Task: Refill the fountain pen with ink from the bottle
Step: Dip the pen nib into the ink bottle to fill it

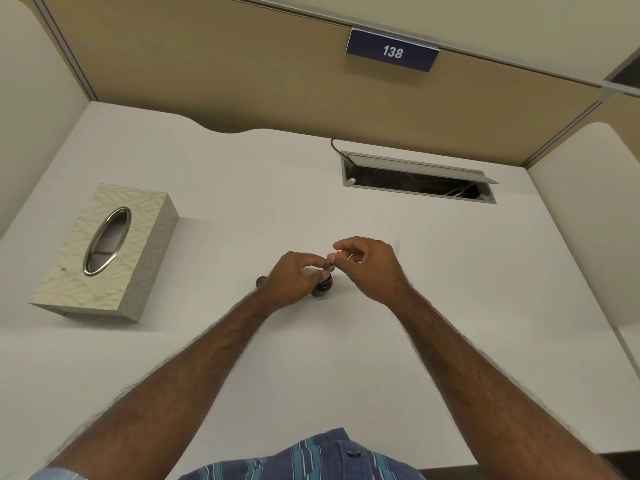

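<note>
Head view: I'm seeing both hands pinching a small pen part over the ink bottle [322, 287].
Left hand [294, 278] and right hand [370, 268] are gripping it fingertip-to-fingertip; bottle is sitting mid-desk [242, 188], cap [261, 281] just left.

Desk [450, 289]: smooth, matt white, laminate-like surface. Tissue box [104, 251]: matt cream covering with an embossed leaf pattern, and a polished, shiny metal ring around the oval opening. Ink bottle [322, 289]: dark and glossy, looks like glass. Cable tray [419, 178]: brushed grey metal, dull sheen. Partition [242, 64]: tan, matt, cloth-like panel. Number sign [392, 51]: smooth blue plastic. Shirt [311, 459]: striped blue woven cloth.
</note>
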